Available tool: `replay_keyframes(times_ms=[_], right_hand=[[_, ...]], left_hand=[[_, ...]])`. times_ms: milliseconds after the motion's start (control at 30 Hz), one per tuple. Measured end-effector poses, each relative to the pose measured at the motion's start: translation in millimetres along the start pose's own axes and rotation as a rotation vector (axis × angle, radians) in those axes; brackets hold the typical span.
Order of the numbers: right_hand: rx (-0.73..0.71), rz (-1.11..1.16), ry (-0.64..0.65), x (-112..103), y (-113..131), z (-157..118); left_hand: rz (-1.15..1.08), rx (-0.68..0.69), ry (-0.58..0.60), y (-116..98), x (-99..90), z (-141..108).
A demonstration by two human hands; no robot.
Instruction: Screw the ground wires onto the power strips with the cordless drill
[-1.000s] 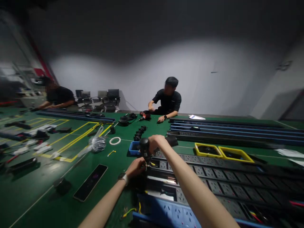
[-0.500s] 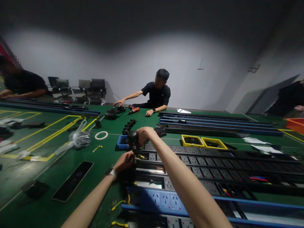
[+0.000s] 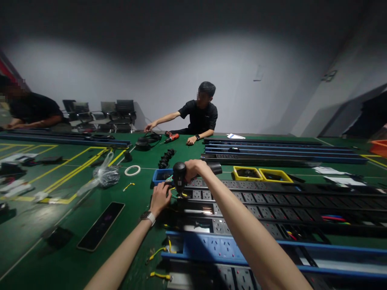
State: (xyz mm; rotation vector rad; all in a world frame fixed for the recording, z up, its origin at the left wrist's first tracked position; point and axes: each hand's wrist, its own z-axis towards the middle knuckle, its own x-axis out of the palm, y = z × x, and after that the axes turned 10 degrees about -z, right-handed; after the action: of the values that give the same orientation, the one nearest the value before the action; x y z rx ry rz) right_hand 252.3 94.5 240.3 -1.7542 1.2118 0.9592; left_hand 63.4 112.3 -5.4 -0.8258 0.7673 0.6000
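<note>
In my right hand (image 3: 195, 169) is a black cordless drill (image 3: 179, 177), its front end pointing down at the near-left end of a black power strip (image 3: 236, 197). A short yellow-green wire (image 3: 181, 195) shows by the tip. My left hand (image 3: 160, 197), with a watch at its wrist, is just left of the drill, palm down and fingers apart. Its fingertips reach the near edge of a blue bin (image 3: 160, 176). Whether they touch a wire there is hidden. Closer to me lies a blue power strip (image 3: 208, 246) with a yellow-green wire (image 3: 155, 254) at its end.
Across the table, a co-worker (image 3: 199, 108) reaches toward a black coiled item (image 3: 148, 141) beside a red drill (image 3: 171, 138). Two yellow bins (image 3: 248, 173) stand behind the strips. A phone (image 3: 101, 225), a tape roll (image 3: 132, 170) and a plastic bag (image 3: 107, 175) lie to the left.
My left hand has moved up from the strip's end toward the blue bin, and its fingers have spread. The drill stays over the strip's end in my right hand. The view has shifted slightly.
</note>
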Motion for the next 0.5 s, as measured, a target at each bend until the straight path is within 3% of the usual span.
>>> replay_keyframes(times_ms=[267, 500], right_hand=[[0.042, 0.008, -0.038, -0.8, 9.0, -15.7], [0.13, 0.054, -0.052, 11.1, 34.3, -28.5]], left_hand=[[0.056, -0.081, 0.041, 6.9, 9.4, -2.6], [-0.062, -0.141, 0.087, 35.1, 20.5, 4.2]])
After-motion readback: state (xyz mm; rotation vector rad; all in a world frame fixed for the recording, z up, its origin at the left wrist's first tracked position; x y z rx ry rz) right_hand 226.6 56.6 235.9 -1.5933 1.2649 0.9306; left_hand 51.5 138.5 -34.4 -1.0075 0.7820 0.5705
